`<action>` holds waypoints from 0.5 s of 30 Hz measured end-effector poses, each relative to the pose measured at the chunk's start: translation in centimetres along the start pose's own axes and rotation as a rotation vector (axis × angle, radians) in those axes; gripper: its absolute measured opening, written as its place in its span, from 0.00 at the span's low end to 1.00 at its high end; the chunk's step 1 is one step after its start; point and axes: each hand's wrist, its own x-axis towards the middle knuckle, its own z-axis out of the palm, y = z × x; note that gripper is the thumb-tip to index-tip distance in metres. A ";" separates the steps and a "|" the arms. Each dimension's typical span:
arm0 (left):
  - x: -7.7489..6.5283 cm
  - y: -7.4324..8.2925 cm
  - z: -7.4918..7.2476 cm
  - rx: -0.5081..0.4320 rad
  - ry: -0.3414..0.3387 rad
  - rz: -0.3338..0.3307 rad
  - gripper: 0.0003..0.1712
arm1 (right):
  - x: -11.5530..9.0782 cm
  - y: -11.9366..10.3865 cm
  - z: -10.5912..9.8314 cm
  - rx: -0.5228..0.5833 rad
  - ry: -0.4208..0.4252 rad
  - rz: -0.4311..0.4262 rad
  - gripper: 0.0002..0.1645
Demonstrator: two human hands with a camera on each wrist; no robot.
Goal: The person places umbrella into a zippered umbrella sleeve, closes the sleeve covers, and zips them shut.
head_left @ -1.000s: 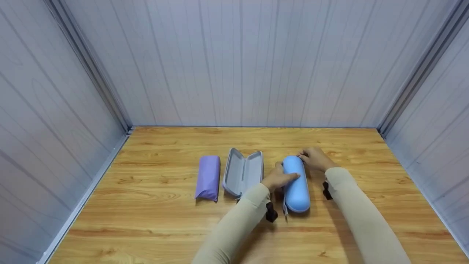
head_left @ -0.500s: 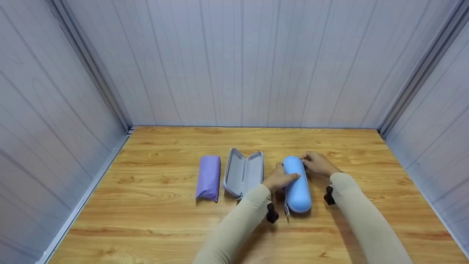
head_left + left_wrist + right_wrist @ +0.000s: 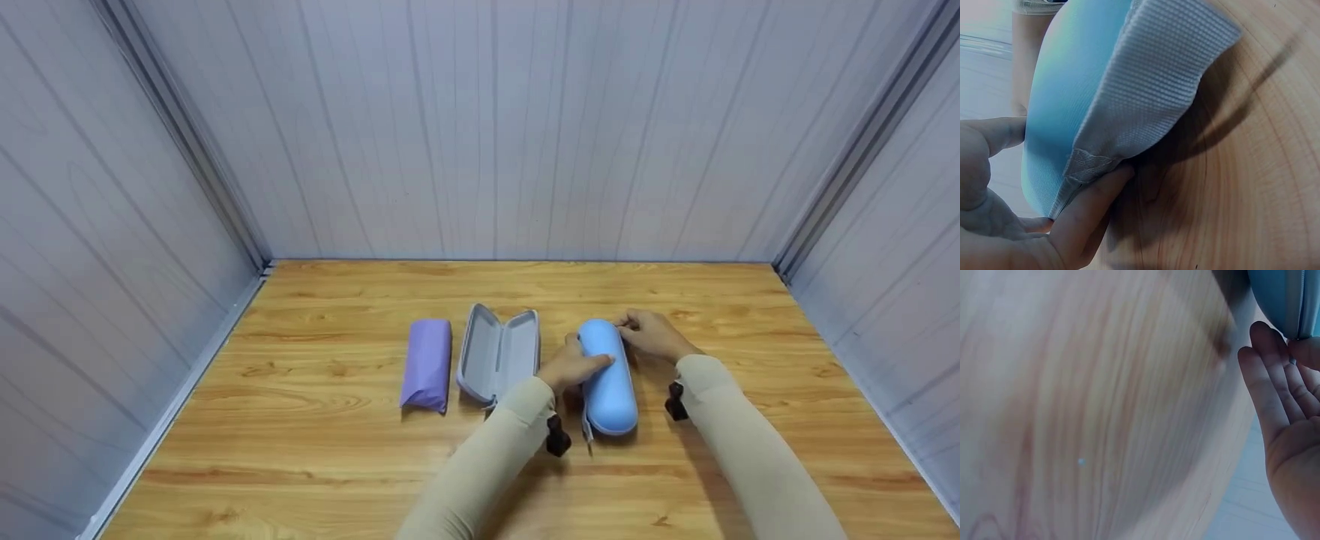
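Note:
A light-blue zip-up glasses case lies lengthwise on the table, its zip seam running round the side. My left hand grips it from the left, thumb over the top and fingers at the lower edge. In the left wrist view a grey fabric strap sticks out from the case's near side. At the far right end of the case, my right hand pinches the small zip pull between thumb and forefinger. The other fingers of that hand extend below the seam in the right wrist view.
Left of my left hand, a second case with grey lining lies spread open. Beside it is a closed purple case with a folded flap end. Pale panel walls enclose the wooden table at the back and sides.
Over the first half second, my right hand moved slightly right and toward me along the case's end, and the blue case shifted slightly right. Since then almost nothing has moved.

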 end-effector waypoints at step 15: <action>-0.1 0.2 0.2 0.043 0.026 -0.021 0.47 | -0.9 0.7 0.0 -0.043 0.021 -0.071 0.10</action>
